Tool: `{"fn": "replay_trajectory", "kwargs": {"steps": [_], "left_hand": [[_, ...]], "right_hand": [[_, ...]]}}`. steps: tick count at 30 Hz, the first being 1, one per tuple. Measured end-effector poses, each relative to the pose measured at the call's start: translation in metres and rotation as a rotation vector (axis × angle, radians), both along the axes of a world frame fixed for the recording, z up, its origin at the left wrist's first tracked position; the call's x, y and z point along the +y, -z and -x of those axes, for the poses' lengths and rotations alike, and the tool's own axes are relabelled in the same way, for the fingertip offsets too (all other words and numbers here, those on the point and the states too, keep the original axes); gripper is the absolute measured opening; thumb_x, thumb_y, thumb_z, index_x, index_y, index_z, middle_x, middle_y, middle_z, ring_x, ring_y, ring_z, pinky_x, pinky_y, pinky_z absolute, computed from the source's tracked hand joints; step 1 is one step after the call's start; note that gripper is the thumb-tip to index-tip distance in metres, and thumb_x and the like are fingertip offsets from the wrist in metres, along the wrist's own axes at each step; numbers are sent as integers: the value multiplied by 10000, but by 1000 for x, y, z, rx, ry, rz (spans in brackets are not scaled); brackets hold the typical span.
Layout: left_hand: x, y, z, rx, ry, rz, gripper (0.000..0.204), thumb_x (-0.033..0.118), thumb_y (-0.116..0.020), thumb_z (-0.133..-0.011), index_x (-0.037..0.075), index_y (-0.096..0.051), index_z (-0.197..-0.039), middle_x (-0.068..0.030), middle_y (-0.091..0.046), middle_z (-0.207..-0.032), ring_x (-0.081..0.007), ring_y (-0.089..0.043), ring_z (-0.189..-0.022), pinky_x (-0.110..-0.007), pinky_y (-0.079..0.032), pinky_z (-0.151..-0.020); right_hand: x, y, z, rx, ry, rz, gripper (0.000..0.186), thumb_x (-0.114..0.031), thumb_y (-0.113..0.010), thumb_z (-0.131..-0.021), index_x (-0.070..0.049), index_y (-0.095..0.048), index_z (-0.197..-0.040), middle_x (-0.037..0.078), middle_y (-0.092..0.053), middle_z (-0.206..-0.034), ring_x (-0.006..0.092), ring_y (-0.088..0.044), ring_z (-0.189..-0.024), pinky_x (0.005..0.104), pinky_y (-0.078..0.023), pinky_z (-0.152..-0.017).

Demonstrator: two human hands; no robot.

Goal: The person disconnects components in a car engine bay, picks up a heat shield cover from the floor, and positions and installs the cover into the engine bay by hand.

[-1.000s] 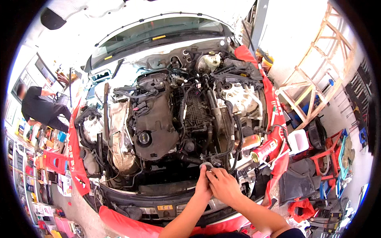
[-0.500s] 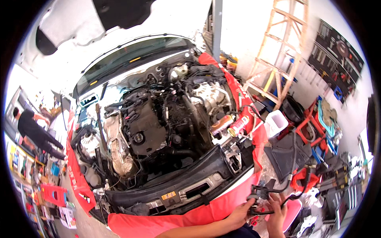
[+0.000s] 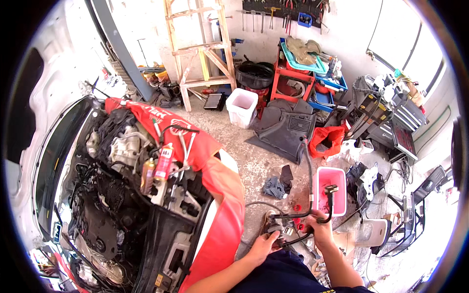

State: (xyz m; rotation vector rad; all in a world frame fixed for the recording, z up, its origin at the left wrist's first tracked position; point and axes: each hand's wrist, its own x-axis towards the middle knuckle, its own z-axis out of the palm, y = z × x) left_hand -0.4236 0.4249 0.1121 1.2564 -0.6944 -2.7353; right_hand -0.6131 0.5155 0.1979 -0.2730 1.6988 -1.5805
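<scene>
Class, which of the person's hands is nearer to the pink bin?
Right. In the head view, the right hand shows just below the lower-left corner of the pink bin; the left hand is farther off, lower and to the left.

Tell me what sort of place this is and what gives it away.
Probably a car repair workshop: a car engine lies open to view, a red protective cover is draped alongside, and tools hang from a dark board.
</scene>
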Motion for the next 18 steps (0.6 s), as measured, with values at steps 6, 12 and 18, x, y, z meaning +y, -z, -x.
{"fn": "replay_trajectory", "kwargs": {"steps": [6, 12, 18], "left_hand": [[-90, 59, 87, -58, 162, 328, 398, 347, -592, -1022, 0, -644, -1208, -59, -725, -1063, -128, -683, -933, -269, -527, -773], [-228, 53, 104, -347, 156, 842, 319, 263, -593, -1009, -22, -662, -1135, -82, -727, -1044, -153, -681, -926, -300, -532, -781], [-407, 23, 59, -680, -479, 1231, 229, 156, -628, -953, -50, -660, -1046, -150, -728, -949, -200, -706, -901, -320, -546, -818]], "right_hand": [[-72, 37, 135, -29, -94, -74, 227, -38, -604, -967, 36, -584, -1181, 41, -596, -723, 126, -575, -565, 280, -514, -556], [-120, 32, 228, 583, -177, -308, 399, 65, -577, -823, 28, -632, -1217, 104, -699, -786, 208, -690, -704, 334, -536, -668], [-185, 21, 288, 899, -346, -319, 277, 27, -606, -759, -7, -712, -1013, 184, -694, -767, 334, -702, -727, 403, -528, -668]]}}
